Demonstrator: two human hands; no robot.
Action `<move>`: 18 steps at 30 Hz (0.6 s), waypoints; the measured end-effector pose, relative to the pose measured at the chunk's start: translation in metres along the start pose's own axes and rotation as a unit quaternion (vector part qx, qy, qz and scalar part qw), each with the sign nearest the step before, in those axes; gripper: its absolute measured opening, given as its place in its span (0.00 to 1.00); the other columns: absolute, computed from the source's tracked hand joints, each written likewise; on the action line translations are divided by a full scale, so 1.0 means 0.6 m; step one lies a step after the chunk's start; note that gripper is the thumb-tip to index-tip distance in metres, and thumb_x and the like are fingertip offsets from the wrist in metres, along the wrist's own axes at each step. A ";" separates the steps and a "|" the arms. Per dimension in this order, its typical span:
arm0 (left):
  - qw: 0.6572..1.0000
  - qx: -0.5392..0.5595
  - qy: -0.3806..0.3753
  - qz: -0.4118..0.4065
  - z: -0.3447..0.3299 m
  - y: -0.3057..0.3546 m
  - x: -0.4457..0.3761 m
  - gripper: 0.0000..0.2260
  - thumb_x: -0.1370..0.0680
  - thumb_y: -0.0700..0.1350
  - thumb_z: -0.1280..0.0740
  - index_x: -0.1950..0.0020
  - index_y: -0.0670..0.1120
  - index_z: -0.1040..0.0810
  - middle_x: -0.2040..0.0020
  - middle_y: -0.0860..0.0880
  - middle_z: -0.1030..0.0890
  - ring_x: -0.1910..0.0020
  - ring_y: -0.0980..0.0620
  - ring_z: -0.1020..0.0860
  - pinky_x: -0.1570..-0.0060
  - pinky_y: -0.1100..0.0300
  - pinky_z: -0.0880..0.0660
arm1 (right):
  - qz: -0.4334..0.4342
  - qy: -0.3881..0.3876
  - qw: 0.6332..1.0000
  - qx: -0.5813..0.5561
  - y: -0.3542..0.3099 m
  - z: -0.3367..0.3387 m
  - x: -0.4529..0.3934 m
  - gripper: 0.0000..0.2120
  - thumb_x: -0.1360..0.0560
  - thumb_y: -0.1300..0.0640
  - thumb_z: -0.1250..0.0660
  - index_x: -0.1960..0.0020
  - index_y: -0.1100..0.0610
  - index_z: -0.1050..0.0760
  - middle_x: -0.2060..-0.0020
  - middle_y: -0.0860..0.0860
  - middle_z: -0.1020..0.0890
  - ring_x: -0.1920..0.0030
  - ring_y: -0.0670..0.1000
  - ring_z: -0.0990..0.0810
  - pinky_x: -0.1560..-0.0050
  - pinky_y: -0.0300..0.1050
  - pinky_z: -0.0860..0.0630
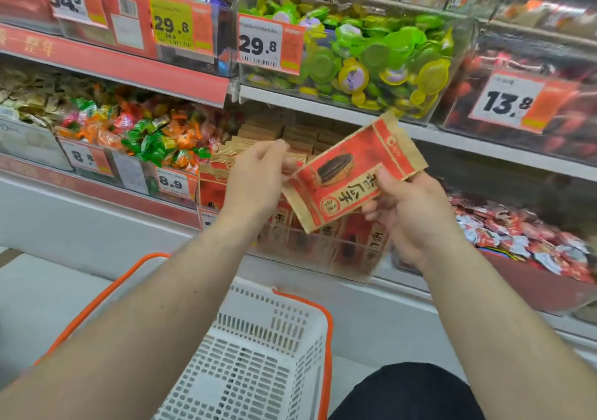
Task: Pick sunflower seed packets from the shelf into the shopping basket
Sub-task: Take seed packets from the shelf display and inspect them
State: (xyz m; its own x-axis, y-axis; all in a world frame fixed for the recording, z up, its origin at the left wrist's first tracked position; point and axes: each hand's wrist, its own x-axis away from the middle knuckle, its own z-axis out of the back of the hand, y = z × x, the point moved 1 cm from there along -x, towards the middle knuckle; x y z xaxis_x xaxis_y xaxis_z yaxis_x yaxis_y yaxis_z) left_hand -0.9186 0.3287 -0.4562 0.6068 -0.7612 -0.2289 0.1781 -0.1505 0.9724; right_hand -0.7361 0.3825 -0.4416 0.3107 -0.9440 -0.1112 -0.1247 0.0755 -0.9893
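My right hand (410, 216) grips a red and tan sunflower seed packet (349, 174), tilted, in front of the lower shelf. My left hand (255, 180) is beside the packet's left edge with its fingers curled; whether it pinches that edge or a packet behind it I cannot tell. More seed packets (290, 138) stand in rows in the clear shelf bin behind both hands. The white shopping basket (258, 355) with orange rim and handle sits on the floor below my forearms, and it looks empty.
Wrapped candies (139, 132) fill the bin to the left. Green and yellow jelly cups (371, 57) sit on the shelf above. Red snack packets (523, 235) lie to the right. Price tags hang along the shelf edges. My dark-clad knee (410, 393) is at bottom right.
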 end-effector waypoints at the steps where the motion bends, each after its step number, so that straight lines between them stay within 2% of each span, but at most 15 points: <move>1: 0.999 -0.002 0.032 -0.015 0.003 0.005 -0.013 0.09 0.20 0.47 0.41 0.52 0.51 0.21 0.55 0.52 0.16 0.60 0.54 0.19 0.57 0.53 0.26 | 0.029 0.016 0.999 -0.014 -0.009 0.005 -0.010 0.05 0.18 0.62 0.39 0.50 0.56 0.25 0.66 0.52 0.18 0.72 0.49 0.23 0.70 0.41 0.25; 3: 0.995 -0.058 0.054 -0.067 0.004 0.006 -0.034 0.09 0.22 0.43 0.40 0.56 0.52 0.21 0.57 0.55 0.18 0.59 0.53 0.20 0.57 0.55 0.27 | 0.082 0.043 0.996 -0.007 -0.022 0.014 -0.030 0.04 0.18 0.61 0.38 0.47 0.57 0.25 0.63 0.53 0.17 0.71 0.49 0.21 0.68 0.41 0.22; 4: 0.990 -0.099 0.036 -0.093 0.001 0.005 -0.041 0.10 0.23 0.43 0.40 0.58 0.53 0.21 0.59 0.57 0.20 0.59 0.53 0.22 0.58 0.55 0.28 | 0.103 0.057 0.993 0.005 -0.025 0.017 -0.040 0.03 0.18 0.61 0.38 0.46 0.57 0.25 0.61 0.53 0.17 0.70 0.49 0.20 0.67 0.41 0.22; 6: 0.972 -0.198 -0.047 -0.120 -0.009 0.004 -0.045 0.09 0.25 0.44 0.38 0.58 0.55 0.21 0.58 0.60 0.21 0.59 0.55 0.24 0.57 0.56 0.29 | 0.135 0.077 0.987 0.045 -0.031 0.021 -0.057 0.02 0.18 0.61 0.37 0.48 0.56 0.26 0.62 0.53 0.17 0.69 0.48 0.20 0.66 0.40 0.22; 8: 0.927 -0.317 -0.139 -0.144 -0.019 -0.003 -0.051 0.09 0.30 0.50 0.38 0.56 0.57 0.19 0.53 0.60 0.20 0.49 0.53 0.23 0.45 0.53 0.29 | 0.155 0.093 0.978 0.102 -0.036 0.022 -0.072 0.07 0.18 0.60 0.37 0.52 0.50 0.28 0.63 0.51 0.19 0.68 0.47 0.20 0.65 0.39 0.21; 10: 0.868 -0.416 -0.209 -0.170 -0.026 -0.009 -0.058 0.16 0.33 0.54 0.39 0.50 0.57 0.17 0.46 0.58 0.19 0.39 0.52 0.26 0.35 0.49 0.36 | 0.164 0.090 0.970 0.155 -0.038 0.024 -0.091 0.08 0.19 0.60 0.38 0.52 0.48 0.29 0.62 0.51 0.19 0.67 0.46 0.20 0.64 0.38 0.20; 13: 0.824 -0.474 -0.258 -0.173 -0.031 -0.013 -0.061 0.15 0.31 0.54 0.38 0.50 0.56 0.16 0.42 0.58 0.19 0.37 0.52 0.27 0.30 0.45 0.43 | 0.149 0.058 0.954 0.253 -0.027 0.027 -0.125 0.06 0.19 0.60 0.37 0.49 0.49 0.27 0.63 0.50 0.19 0.66 0.46 0.20 0.61 0.42 0.20; 16: 0.808 -0.495 -0.272 -0.167 -0.037 -0.017 -0.062 0.21 0.35 0.54 0.42 0.49 0.56 0.16 0.42 0.57 0.19 0.35 0.52 0.28 0.27 0.42 0.44 | 0.105 0.019 0.937 0.333 -0.005 0.024 -0.157 0.06 0.20 0.58 0.35 0.48 0.47 0.25 0.63 0.49 0.17 0.63 0.47 0.18 0.51 0.51 0.18; 18: 0.798 -0.508 -0.277 -0.169 -0.037 -0.020 -0.066 0.22 0.34 0.55 0.41 0.45 0.56 0.17 0.38 0.57 0.20 0.32 0.52 0.30 0.26 0.41 0.46 | 0.094 -0.009 0.925 0.367 0.004 0.017 -0.176 0.06 0.21 0.57 0.34 0.50 0.46 0.23 0.61 0.48 0.16 0.60 0.49 0.17 0.46 0.56 0.19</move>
State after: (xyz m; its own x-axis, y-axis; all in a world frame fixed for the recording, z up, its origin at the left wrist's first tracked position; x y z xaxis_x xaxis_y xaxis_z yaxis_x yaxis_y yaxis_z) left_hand -0.9273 0.3747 -0.4598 0.0060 -0.9897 -0.1431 0.9657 -0.0314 0.2578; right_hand -0.7597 0.4854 -0.4329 0.3639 -0.8876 -0.2823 0.4939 0.4409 -0.7495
